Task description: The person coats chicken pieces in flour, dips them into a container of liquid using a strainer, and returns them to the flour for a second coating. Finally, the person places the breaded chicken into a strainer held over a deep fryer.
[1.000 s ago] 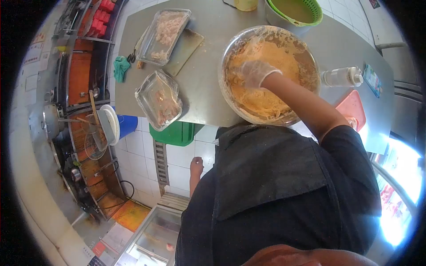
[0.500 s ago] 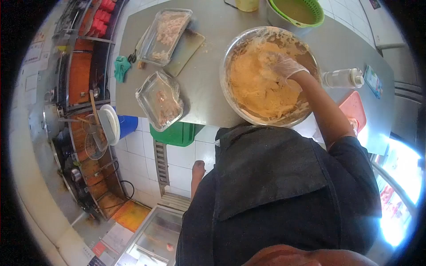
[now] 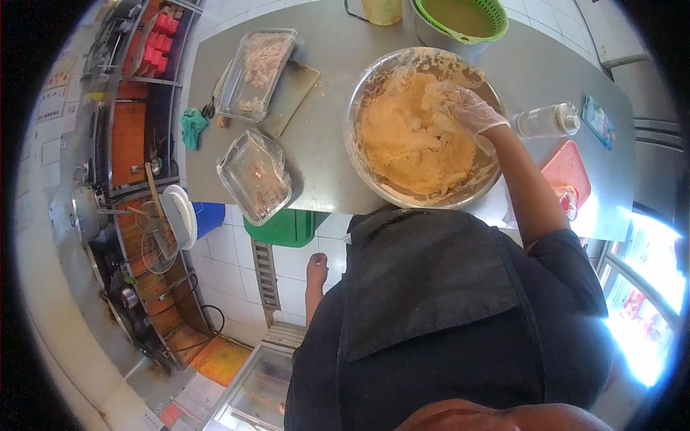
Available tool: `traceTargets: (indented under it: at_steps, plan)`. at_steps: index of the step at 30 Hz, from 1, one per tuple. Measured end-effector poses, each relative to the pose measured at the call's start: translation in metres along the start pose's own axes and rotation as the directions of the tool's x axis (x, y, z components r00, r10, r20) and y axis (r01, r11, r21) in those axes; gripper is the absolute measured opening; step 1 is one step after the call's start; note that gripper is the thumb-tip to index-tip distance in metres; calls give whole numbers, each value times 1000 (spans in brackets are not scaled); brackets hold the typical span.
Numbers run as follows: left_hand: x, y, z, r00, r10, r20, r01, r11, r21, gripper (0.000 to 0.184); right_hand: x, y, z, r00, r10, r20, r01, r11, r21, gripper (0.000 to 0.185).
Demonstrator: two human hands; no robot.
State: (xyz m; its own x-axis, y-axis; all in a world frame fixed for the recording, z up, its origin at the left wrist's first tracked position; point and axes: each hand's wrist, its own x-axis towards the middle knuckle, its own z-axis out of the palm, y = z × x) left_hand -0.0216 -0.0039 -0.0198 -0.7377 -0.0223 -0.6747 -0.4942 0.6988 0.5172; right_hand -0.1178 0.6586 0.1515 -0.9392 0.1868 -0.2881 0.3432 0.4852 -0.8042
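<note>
A large metal bowl [image 3: 353, 154] on the steel table holds an orange-tan, floury mix [image 3: 402, 136], with lumpy coated pieces near its middle. My right hand [image 3: 471, 109], in a clear plastic glove, reaches into the bowl from the right. Its fingers are caked with the mix and blend into it, so I cannot tell whether they grip a piece. Down at my side, away from the table, my left hand [image 3: 317, 269] hangs bare with its fingers curled in and nothing visible in them.
On the steel table [image 3: 327, 172] are two clear trays of pale, raw-looking meat [image 3: 266, 61], a cutting board [image 3: 295, 97], a squeeze bottle [image 3: 546, 121], a pink tray [image 3: 571, 172] and a pot with a green strainer [image 3: 496, 25]. A green bin [image 3: 284, 228] stands under the front edge.
My right hand has lifted slightly out of the mix, showing more of the glove, and lumps now show beside it. The view has shifted a little. My left hand still hangs at my side.
</note>
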Motion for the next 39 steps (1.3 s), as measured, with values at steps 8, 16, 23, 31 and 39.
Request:
traceTargets:
  at_steps: [8,16,23,31,39]
  plan:
    - [-10,-12,-5,994,-77,71,70,993,95,34,13,-30,27,994,-94,54,108,896,-430,37]
    - [-28,-13,-3,980,-191,52,185,977,106,33,12,-90,40,992,76,104,-14,866,-499,36]
    - [-21,-18,2,984,-155,83,147,985,95,31,9,-92,52,994,54,91,3,843,-538,43]
    - [-18,-8,2,993,-113,46,109,991,75,32,5,-75,15,1000,10,4,-9,980,-201,33]
    - [-10,-34,-3,992,-112,65,103,986,130,35,31,-117,-112,955,-150,-257,214,946,245,22]
